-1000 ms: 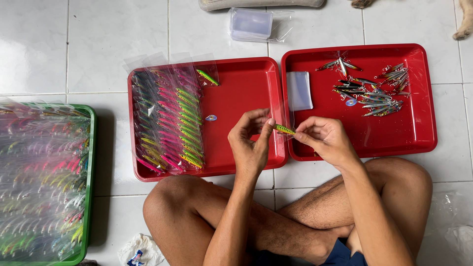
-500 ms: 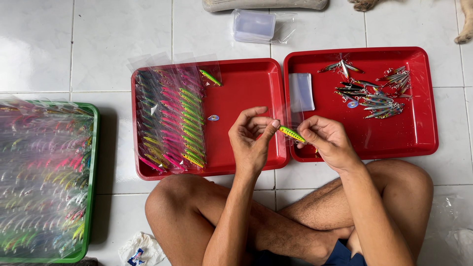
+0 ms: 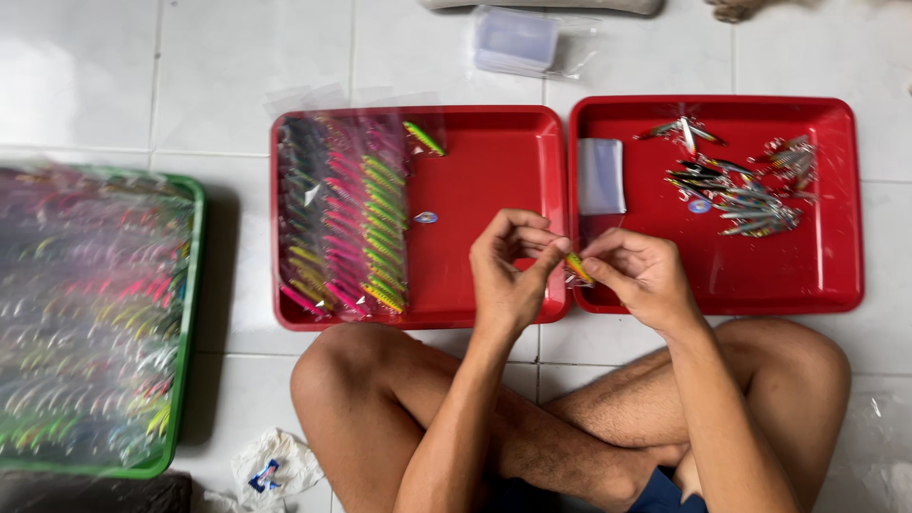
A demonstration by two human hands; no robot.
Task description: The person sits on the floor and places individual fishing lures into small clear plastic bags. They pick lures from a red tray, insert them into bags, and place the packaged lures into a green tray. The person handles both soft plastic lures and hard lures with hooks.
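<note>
Both hands meet over the seam between the two red trays: the left hand [image 3: 508, 275] and right hand [image 3: 638, 275] each pinch an end of a small yellow-green fishing lure [image 3: 577, 268], fingertips closed tight on it. Risk here: the lure is tiny, so a slip could drop it into the gap between left tray [image 3: 494, 152] and right tray [image 3: 836, 190]. Any hook could prick a fingertip. The loose lure pile [image 3: 746, 195] sits well apart.

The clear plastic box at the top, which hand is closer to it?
Left. The left hand sits almost straight below the clear plastic box; the right hand is below too, but further off to the side.
</note>
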